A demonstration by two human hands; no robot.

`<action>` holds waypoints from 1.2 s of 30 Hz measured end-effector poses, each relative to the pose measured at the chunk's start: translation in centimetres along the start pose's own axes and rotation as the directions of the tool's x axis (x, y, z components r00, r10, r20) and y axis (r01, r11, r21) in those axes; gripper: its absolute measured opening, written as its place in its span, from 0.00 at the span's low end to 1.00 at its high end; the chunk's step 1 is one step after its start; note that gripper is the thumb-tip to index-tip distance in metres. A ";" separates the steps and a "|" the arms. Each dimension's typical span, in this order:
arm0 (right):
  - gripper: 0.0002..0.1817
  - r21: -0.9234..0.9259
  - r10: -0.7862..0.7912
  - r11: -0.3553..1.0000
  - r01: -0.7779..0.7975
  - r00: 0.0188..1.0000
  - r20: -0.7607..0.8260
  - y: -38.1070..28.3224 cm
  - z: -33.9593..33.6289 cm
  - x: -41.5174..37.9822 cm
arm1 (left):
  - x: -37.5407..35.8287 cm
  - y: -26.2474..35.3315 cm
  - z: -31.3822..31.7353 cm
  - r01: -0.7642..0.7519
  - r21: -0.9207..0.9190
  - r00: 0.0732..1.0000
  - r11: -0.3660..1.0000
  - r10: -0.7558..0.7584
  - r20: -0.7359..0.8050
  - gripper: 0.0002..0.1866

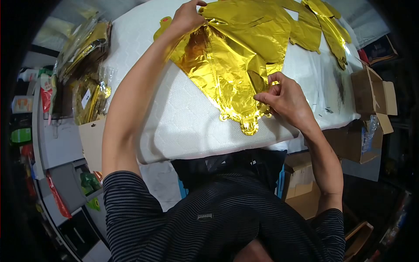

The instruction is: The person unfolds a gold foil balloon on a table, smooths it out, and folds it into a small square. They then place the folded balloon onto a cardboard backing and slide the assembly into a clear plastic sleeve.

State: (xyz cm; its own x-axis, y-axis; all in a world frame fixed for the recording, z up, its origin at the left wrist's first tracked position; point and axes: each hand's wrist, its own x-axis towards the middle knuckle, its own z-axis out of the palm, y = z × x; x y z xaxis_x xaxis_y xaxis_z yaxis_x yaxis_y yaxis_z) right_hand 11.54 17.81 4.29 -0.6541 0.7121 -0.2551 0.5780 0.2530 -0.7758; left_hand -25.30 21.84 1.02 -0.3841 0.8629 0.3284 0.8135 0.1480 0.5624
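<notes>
A shiny gold foil balloon (227, 74) lies flat and creased across the white padded surface, its narrow tabbed end towards me. My left hand (187, 18) is at its far left part, fingers curled down and closed on the foil. On the near right edge, my right hand (288, 99) pinches the foil between thumb and fingers. Beyond them, more flat gold foil (251, 19) spreads over the far side, partly under this piece.
The white padded surface (170, 122) fills the middle. More gold foil pieces (327, 26) and clear plastic sleeves (331, 89) lie at right. Bagged gold foil (85, 50) stands at left. Open cardboard boxes (371, 96) stand beyond the right edge, with shelves (65, 144) at left.
</notes>
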 end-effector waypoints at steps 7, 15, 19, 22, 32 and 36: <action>0.25 -0.164 -0.027 0.986 0.019 0.998 -0.049 -0.2 0.1 0.0 | 1.1 -1.3 -0.8 0.029 -0.119 1.000 0.992 -0.030 -0.003 0.29; 0.25 -0.152 -0.039 0.988 0.038 0.999 -0.006 -0.6 -0.1 -0.5 | 4.6 -0.9 -0.2 0.319 -0.388 0.948 0.865 -0.282 0.151 0.26; 0.24 -0.097 -0.012 0.995 0.012 1.000 -0.006 -0.1 0.2 -0.5 | 4.8 -1.2 -0.2 0.246 -0.189 0.968 0.951 -0.230 0.102 0.26; 0.23 -0.090 -0.028 0.996 0.026 0.999 -0.024 0.2 0.4 -0.5 | 4.2 -0.7 -0.3 0.192 -0.021 0.979 0.981 -0.190 0.067 0.25; 0.22 -0.154 -0.065 0.987 0.053 0.995 -0.073 -0.7 0.8 -1.4 | 1.5 3.5 -1.5 0.299 -0.212 0.954 0.931 -0.281 0.108 0.23; 0.23 -0.187 -0.060 0.981 0.044 0.995 -0.081 -0.9 0.9 -1.3 | 2.2 1.2 -0.1 0.257 -0.179 0.966 0.950 -0.250 0.062 0.24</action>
State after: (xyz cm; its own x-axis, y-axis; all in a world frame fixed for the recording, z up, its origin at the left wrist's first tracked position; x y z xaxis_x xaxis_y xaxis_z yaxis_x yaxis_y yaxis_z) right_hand 11.44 16.03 4.83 -0.6459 0.7463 -0.1607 0.6297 0.4019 -0.6648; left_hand -25.20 23.94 2.49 -0.5473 0.8268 0.1295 0.5954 0.2759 0.7546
